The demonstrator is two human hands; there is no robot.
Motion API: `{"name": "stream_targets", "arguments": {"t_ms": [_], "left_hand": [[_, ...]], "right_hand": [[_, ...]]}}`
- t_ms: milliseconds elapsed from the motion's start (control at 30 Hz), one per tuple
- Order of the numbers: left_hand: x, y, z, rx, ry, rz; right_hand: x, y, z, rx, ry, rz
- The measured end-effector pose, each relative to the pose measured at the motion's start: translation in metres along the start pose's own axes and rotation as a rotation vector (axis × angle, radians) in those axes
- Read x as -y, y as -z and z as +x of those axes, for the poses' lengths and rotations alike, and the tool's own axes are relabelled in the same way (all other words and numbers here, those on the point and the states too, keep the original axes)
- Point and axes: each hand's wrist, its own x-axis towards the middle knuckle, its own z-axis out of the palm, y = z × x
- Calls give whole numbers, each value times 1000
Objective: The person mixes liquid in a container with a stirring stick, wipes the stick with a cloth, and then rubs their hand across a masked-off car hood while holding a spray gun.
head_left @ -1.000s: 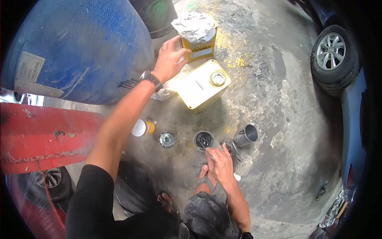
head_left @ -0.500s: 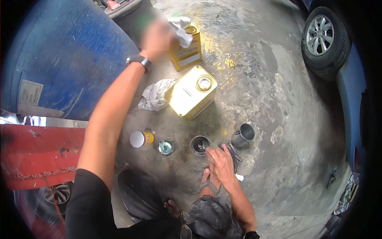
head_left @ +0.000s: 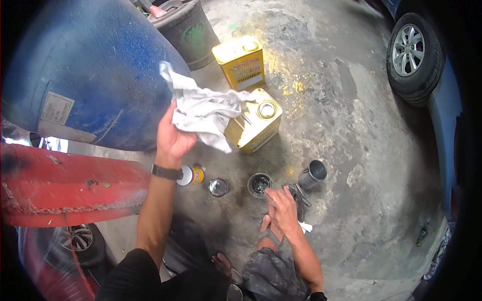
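Note:
My left hand (head_left: 174, 134) is raised at the left, palm up, with a crumpled white rag (head_left: 203, 113) in its grip. The rag hangs in front of part of a yellow metal can (head_left: 268, 125). My right hand (head_left: 283, 208) is low on the right, fingers bent together at the rim of a dark cup (head_left: 260, 184). What those fingers hold, if anything, I cannot make out. A small round container (head_left: 218, 187) and a yellow-labelled tin (head_left: 198, 175) stand left of the cup. To the right is a tall dark-grey cup (head_left: 315, 171), partly beside a dark, unclear object (head_left: 301, 198).
A second yellow can (head_left: 246, 67) stands farther back. At the left are a blue drum (head_left: 110, 70), a dark bin (head_left: 193, 37) and a red panel (head_left: 75, 185). A car wheel (head_left: 409, 50) is at the far right on the stained concrete floor.
My left hand has come back toward me from the far can, bringing a white rag. The rag seen on the floor beside the nearer can no longer shows. My right hand stays by the cup.

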Motion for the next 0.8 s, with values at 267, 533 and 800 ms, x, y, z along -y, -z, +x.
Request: {"name": "stream_targets", "arguments": {"t_ms": [267, 533, 800], "left_hand": [[50, 80, -74, -94, -85, -368], [103, 70, -105, -354, 80, -219], [97, 46, -126, -426, 14, -202]], "right_hand": [[-7, -1, -5, -3, -49, -62], [3, 3, -2, -73, -58, -72], [9, 5, -1, -12, -25, -80]]}}
